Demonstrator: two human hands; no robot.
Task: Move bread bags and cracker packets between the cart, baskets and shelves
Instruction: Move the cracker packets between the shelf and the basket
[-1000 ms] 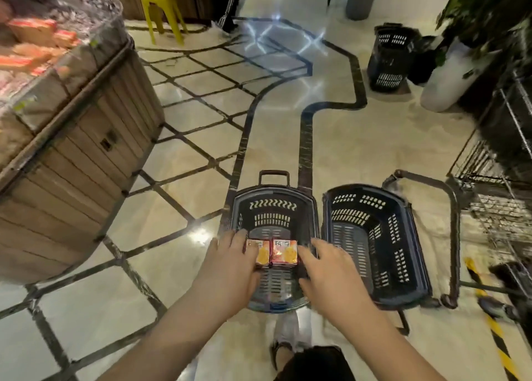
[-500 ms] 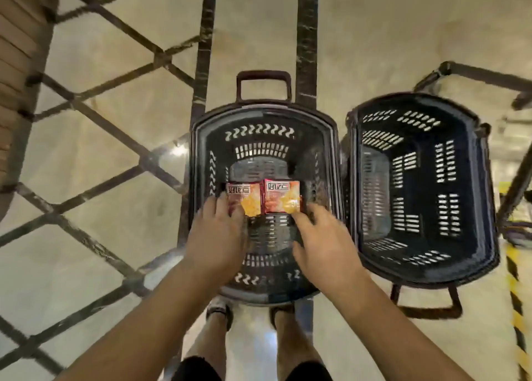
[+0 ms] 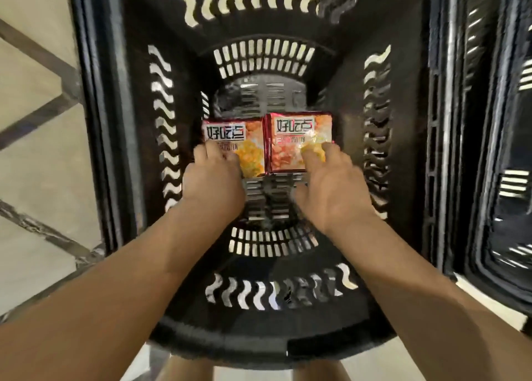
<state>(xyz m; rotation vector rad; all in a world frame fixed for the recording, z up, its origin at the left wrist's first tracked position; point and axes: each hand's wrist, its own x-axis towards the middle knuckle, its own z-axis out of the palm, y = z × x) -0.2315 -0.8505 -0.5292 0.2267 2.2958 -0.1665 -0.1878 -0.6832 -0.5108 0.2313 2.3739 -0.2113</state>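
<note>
Seen from above: a black slotted basket [image 3: 95, 121] filling the frame, two cracker packets [image 3: 267, 144] lying flat and touching side by side at centre, on the basket floor. Second basket [image 3: 495, 179] at the right edge, floor tiles at far left. Possible trouble: glossy wrappers sliding under a light touch, a packet slipping from a shallow pinch or knocking its neighbour askew; perhaps crushed crackers from too hard a squeeze. Left hand [image 3: 214, 179] at centre left, fingers [image 3: 211, 153] loosely curled and laid over the lower left corner of the left packet. Right hand [image 3: 331, 188] at centre right, fingers spread and resting on the lower right part of the right packet. Neither hand visibly closed around a packet; firm grip not discernible through the blur.
</note>
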